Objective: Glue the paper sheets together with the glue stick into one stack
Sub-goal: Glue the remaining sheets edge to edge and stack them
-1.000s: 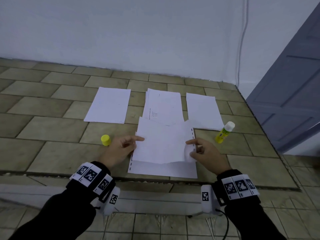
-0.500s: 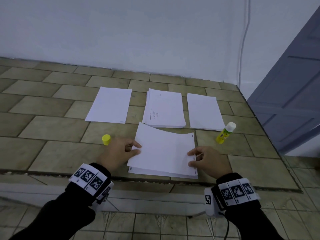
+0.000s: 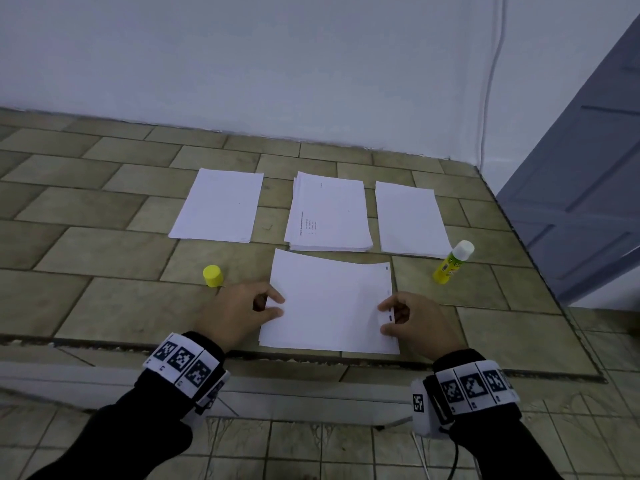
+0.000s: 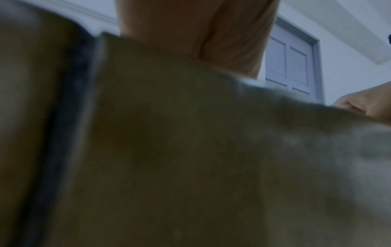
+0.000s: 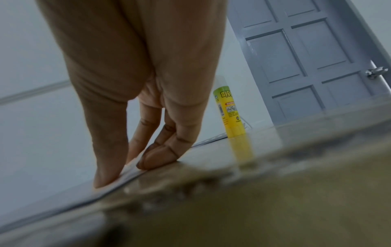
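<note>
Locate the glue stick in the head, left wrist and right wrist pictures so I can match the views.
Head: the glue stick stands uncapped at right of the near stack, beside the right-hand sheet.
Left wrist: not in it; blurred tiled surface fills most of the view.
Right wrist: upright at centre right, beyond the right hand's fingers.
Shared landmark: the grey panelled door, at far right in the head view, upper right in both wrist views.
</note>
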The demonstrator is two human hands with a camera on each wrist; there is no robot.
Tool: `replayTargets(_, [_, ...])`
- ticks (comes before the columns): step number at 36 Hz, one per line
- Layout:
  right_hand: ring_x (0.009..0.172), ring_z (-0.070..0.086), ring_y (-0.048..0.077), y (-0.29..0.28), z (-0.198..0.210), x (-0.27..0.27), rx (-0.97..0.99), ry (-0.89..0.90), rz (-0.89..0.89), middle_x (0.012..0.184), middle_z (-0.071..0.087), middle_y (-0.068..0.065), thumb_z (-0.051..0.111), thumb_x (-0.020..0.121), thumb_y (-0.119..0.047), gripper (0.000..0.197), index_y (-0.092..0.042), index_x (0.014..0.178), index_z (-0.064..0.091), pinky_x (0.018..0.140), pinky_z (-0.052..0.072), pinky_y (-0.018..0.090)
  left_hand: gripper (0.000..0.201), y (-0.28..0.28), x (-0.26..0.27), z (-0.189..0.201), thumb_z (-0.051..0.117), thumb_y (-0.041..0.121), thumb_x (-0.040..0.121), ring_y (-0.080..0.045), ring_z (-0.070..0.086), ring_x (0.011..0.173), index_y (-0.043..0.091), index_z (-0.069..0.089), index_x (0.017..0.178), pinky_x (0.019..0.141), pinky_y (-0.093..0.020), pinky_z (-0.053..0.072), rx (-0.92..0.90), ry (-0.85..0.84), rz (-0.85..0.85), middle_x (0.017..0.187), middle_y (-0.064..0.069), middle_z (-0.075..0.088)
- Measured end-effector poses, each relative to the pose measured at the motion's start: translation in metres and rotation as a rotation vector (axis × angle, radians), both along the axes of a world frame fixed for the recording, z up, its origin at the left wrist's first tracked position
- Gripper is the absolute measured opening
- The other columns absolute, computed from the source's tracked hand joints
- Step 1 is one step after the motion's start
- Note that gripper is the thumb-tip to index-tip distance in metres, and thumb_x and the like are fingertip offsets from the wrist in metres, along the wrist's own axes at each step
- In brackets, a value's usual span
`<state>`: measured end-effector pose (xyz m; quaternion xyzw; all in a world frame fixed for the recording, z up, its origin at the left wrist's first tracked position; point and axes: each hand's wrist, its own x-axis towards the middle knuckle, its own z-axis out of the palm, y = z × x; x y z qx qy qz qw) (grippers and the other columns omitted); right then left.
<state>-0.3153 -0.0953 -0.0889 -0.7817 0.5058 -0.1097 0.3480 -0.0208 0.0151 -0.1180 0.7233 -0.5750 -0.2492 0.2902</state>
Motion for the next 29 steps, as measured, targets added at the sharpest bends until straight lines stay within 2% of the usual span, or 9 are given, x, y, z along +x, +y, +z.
replayTargets(4, [0.077, 0.056, 0.004, -0.0008, -0.0001, -0.0021, 0.011, -0.004, 0.0, 0.093, 0.063, -0.003, 0.079, 0.073, -0.008, 0.029, -0.022, 0.094, 0.066, 0.061, 0.043, 0.006, 0.02, 0.0001, -0.0002, -0.0011, 0.078, 0.031, 0.081, -0.009, 0.052, 0.063, 0.044, 0.062, 0.082, 0.061, -0.027, 0.046, 0.004, 0.0, -0.001, 0.068, 0.007, 0.055])
replayTargets(6, [0.079, 0.057, 0.004, -0.0015, -0.0007, -0.0035, 0.012, -0.009, -0.004, 0.096, 0.064, -0.003, 0.08, 0.072, -0.008, 0.029, -0.02, 0.095, 0.067, 0.063, 0.044, 0.004, 0.02, 0.0002, -0.0003, -0.0016, 0.078, 0.031, 0.081, -0.01, 0.052, 0.064, 0.044, 0.063, 0.082, 0.06, -0.025, 0.044, 0.003, -0.004, -0.006, 0.068, 0.006, 0.055])
replayTargets(15, [0.085, 0.06, 0.011, -0.0034, -0.0039, -0.0054, 0.016, -0.015, 0.0, 0.099, 0.065, -0.002, 0.08, 0.072, -0.01, 0.031, -0.023, 0.095, 0.065, 0.064, 0.045, 0.008, 0.022, 0.002, -0.0025, 0.0012, 0.079, 0.031, 0.08, -0.007, 0.054, 0.07, 0.045, 0.062, 0.081, 0.055, -0.015, 0.038, -0.009, -0.06, -0.001, 0.07, 0.008, 0.056])
replayTargets(20, [0.082, 0.059, 0.009, -0.0029, -0.004, -0.0063, 0.022, -0.021, 0.007, 0.095, 0.064, -0.002, 0.08, 0.072, -0.009, 0.031, -0.024, 0.094, 0.064, 0.061, 0.043, 0.006, 0.023, 0.0029, -0.0031, 0.0004, 0.079, 0.031, 0.08, -0.005, 0.054, 0.076, 0.046, 0.062, 0.081, 0.057, -0.015, 0.039, -0.018, -0.05, -0.008, 0.071, 0.008, 0.056])
replayTargets(25, [0.084, 0.06, 0.011, -0.003, -0.0033, -0.0066, 0.026, -0.024, 0.005, 0.097, 0.064, -0.002, 0.08, 0.072, -0.009, 0.03, -0.023, 0.094, 0.065, 0.063, 0.045, 0.007, 0.022, 0.0029, -0.0017, -0.0024, 0.079, 0.031, 0.08, -0.007, 0.055, 0.075, 0.045, 0.063, 0.082, 0.06, -0.023, 0.045, -0.026, -0.025, -0.008, 0.07, 0.008, 0.056])
replayTargets(29, [0.081, 0.058, 0.006, -0.0023, -0.0016, -0.0063, 0.022, -0.015, 0.009, 0.096, 0.063, -0.004, 0.08, 0.073, -0.009, 0.03, -0.021, 0.096, 0.065, 0.063, 0.045, 0.004, 0.022, 0.0032, -0.0001, -0.0053, 0.08, 0.029, 0.079, -0.009, 0.055, 0.074, 0.044, 0.064, 0.082, 0.06, -0.024, 0.045, -0.037, -0.007, -0.019, 0.071, 0.008, 0.056])
